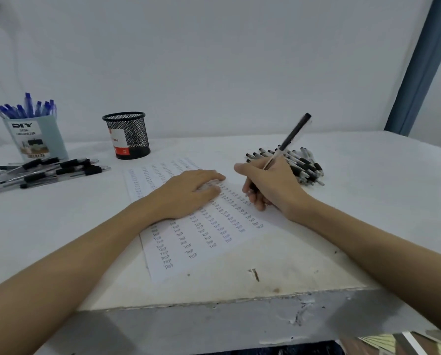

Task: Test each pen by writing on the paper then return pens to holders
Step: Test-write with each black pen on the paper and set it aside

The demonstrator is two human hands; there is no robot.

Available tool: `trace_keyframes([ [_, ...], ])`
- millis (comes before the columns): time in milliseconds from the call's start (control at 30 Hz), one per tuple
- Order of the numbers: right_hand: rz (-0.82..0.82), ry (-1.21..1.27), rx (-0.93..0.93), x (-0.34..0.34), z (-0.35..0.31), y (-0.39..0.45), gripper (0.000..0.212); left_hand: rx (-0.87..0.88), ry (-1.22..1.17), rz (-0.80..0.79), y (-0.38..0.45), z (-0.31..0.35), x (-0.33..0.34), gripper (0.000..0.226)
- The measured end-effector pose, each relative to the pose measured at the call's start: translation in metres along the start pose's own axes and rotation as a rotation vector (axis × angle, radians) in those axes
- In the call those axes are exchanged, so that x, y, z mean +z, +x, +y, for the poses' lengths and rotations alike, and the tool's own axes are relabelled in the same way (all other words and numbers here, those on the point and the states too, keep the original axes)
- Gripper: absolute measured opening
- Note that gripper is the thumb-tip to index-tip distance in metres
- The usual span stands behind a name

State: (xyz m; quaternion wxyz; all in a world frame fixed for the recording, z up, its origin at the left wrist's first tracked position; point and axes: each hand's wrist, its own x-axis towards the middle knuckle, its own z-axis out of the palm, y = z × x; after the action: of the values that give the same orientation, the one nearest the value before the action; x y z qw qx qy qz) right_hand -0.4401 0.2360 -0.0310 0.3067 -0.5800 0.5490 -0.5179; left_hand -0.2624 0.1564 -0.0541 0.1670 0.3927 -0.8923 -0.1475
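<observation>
The sheet of paper [196, 226] lies on the white counter [342, 175], covered in columns of the small handwritten word "Test". The left hand [188, 193] lies flat on the paper's middle, fingers [215, 176] straight and close together, pressing it down. The right hand [270, 188] rests at the paper's right edge, its fingers curled and clamped around a black pen [289, 139] in a writing grip; the pen slants up and away from the paper, and its tip is hidden behind the hand.

Just beyond the paper's far edge stands a black mesh cup [127, 134] with a red-and-white label. Farther left of the paper is a pale blue holder [36, 139] printed "DIY", filled with blue pens [27, 108]. In front of that holder, left of the paper, loose black pens [47, 170] lie scattered on the counter. To the right of the paper, behind the right hand, sits a heap of black-and-white pens [301, 162].
</observation>
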Motion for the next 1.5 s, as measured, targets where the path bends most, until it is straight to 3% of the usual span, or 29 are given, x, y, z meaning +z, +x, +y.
trace_keyframes([
  [267, 0.056, -0.270, -0.092, 0.0034, 0.0098, 0.0035, 0.044, -0.018, -0.015, -0.008, -0.0005, -0.0003, 0.0011, 0.055],
  [733, 0.001, -0.300, -0.083, 0.0051, 0.0043, 0.0007, 0.034, -0.013, -0.033, -0.004, -0.0011, -0.0007, 0.0008, 0.054],
  [1500, 0.064, -0.330, -0.084, 0.0040, 0.0056, 0.0017, 0.047, -0.006, -0.028, 0.000, 0.0006, -0.0014, 0.0013, 0.055],
])
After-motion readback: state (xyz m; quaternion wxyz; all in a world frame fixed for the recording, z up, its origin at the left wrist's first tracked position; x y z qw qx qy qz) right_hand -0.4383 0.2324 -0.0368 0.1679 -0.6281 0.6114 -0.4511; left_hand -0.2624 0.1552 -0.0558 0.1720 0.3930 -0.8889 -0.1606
